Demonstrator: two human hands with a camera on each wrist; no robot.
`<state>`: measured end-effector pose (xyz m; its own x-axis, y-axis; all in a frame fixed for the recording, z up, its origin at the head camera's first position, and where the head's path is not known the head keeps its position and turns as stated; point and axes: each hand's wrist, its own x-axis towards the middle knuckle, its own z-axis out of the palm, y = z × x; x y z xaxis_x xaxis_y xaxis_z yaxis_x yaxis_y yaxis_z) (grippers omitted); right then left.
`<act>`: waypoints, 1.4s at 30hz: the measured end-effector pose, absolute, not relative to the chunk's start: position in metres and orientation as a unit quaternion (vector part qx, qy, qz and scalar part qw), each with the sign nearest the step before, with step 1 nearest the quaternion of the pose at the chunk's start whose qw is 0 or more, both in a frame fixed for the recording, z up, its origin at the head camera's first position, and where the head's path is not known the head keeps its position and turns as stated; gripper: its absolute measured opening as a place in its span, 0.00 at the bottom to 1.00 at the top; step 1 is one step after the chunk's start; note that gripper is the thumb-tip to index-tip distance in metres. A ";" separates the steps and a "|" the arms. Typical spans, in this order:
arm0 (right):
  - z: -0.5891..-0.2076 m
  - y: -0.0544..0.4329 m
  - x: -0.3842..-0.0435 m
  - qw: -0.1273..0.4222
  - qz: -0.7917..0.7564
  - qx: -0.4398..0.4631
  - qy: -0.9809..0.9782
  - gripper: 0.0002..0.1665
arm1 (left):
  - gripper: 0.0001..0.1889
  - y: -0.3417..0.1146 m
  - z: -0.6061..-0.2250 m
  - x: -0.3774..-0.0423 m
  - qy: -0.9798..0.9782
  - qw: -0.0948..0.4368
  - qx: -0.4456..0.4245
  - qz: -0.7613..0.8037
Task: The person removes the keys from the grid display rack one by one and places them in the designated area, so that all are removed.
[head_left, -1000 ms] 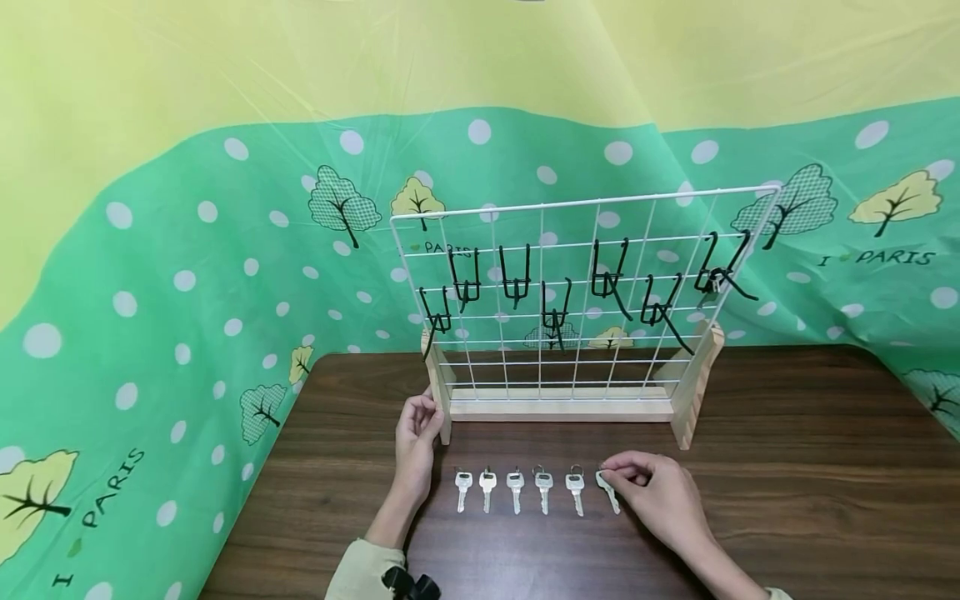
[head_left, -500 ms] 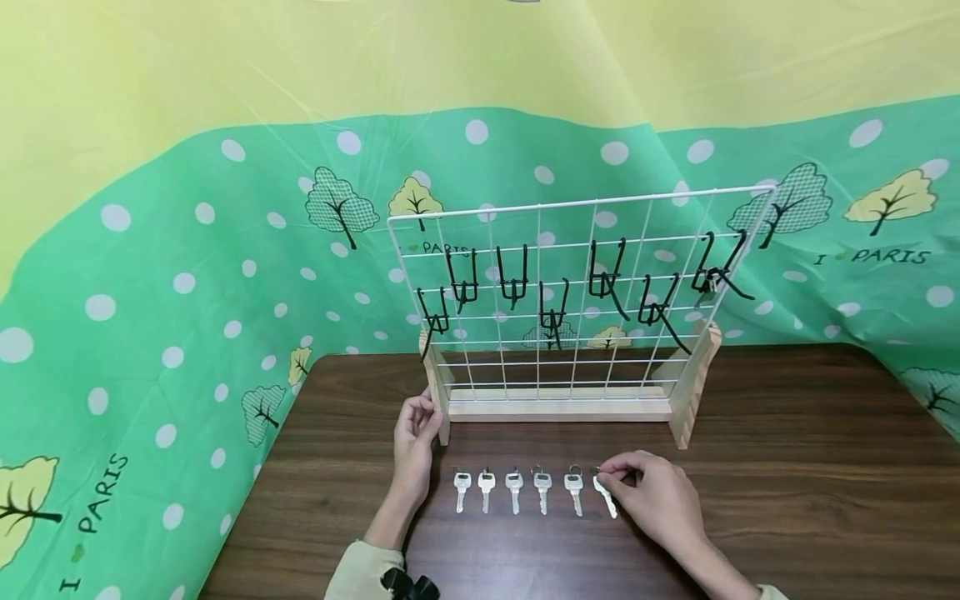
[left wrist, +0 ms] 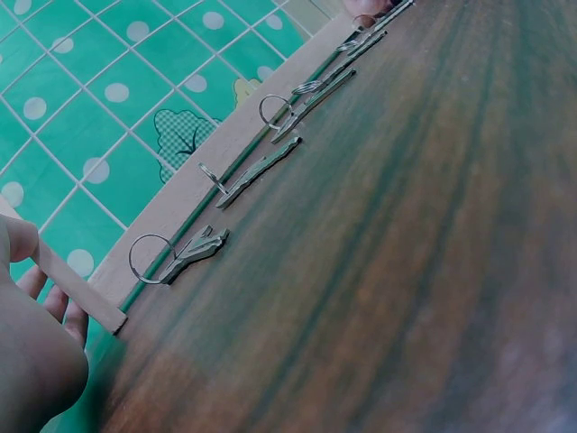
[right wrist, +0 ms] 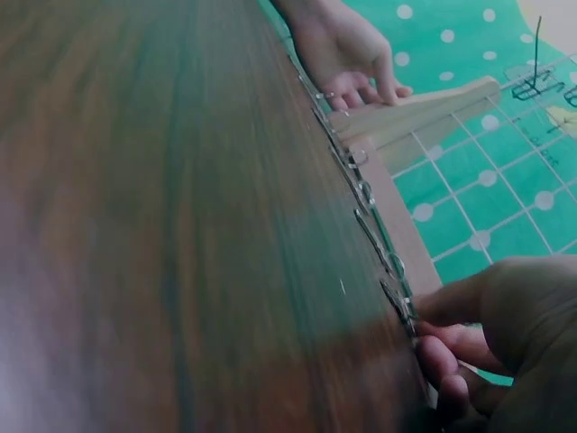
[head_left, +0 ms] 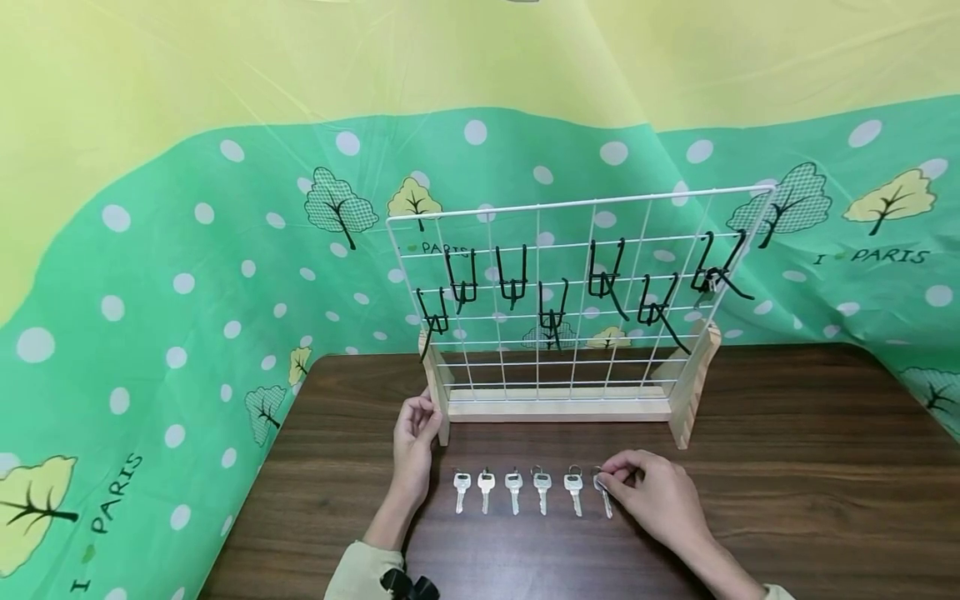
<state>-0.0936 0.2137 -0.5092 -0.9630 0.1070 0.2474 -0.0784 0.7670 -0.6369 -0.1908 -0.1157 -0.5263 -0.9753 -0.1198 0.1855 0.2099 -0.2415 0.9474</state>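
My left hand [head_left: 413, 446] grips the left wooden end [head_left: 441, 392] of a white wire grid rack [head_left: 558, 408]. In the left wrist view its fingers wrap that board's edge. A row of silver keys [head_left: 513, 492] with small rings lies on the table in front of the rack, bits toward me. At the right end of the row, my right hand [head_left: 656, 496] pinches the last key [head_left: 606, 500] near its head, between thumb and fingers. This key still lies low at the tabletop, and its head is partly hidden by the fingertips.
Black double-prong hooks [head_left: 513, 279] hang in two staggered heights on the grid. Something small and silvery sits at the far-right hook [head_left: 712, 275], too small to make out. Behind the brown wooden table [head_left: 810, 467] hangs a green and yellow patterned cloth [head_left: 225, 200].
The key under my right hand has swung a little, its bit moving left so that it points more straight toward me. My left hand stays on the rack.
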 end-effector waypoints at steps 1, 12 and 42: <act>-0.509 0.215 -0.094 0.134 0.346 -0.003 -0.929 0.11 | 0.05 -0.116 -0.526 -0.191 -0.607 0.105 -0.038 -0.787; -0.507 0.222 -0.092 0.101 0.369 0.008 -0.924 0.14 | 0.12 -0.116 -0.527 -0.190 -0.605 0.103 -0.041 -0.788; -0.512 0.223 -0.093 0.141 0.372 0.022 -0.917 0.15 | 0.10 -0.116 -0.527 -0.190 -0.607 0.100 -0.038 -0.788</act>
